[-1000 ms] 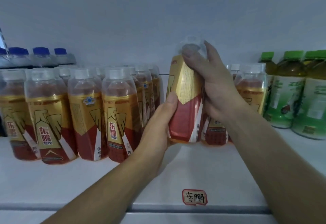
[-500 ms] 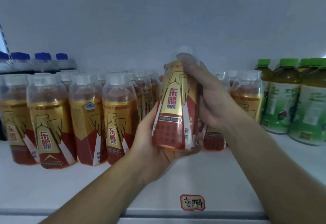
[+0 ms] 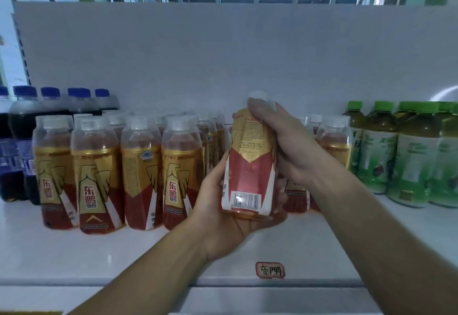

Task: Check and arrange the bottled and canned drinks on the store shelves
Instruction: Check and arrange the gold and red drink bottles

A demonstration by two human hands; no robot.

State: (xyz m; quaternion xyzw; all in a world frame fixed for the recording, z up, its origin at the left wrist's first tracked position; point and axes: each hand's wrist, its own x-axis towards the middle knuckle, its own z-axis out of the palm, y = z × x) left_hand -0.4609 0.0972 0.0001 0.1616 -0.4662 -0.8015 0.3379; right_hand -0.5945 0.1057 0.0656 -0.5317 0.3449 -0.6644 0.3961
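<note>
left hand (image 3: 224, 218) bare | right hand (image 3: 291, 146) bare | both forearms (image 3: 386, 230) bare

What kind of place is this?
Probably a small shop: rows of identical gold-and-red bottles on a white shelf, green-capped bottles beside them, a handwritten tag on its edge.

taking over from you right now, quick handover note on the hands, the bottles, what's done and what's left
Left hand cradles the base of the red-and-gold drink bottle; right hand grips its shoulder and neck.
The bottle is held off the white shelf, slightly tilted, barcode side toward the camera.
Matching bottles stand in rows to the left and behind the hands; green tea bottles at right, blue-capped dark bottles at far left.
Done: one bottle picked up for checking.
Left: probably set it back upright, front label out, behind the handwritten tag.
</note>
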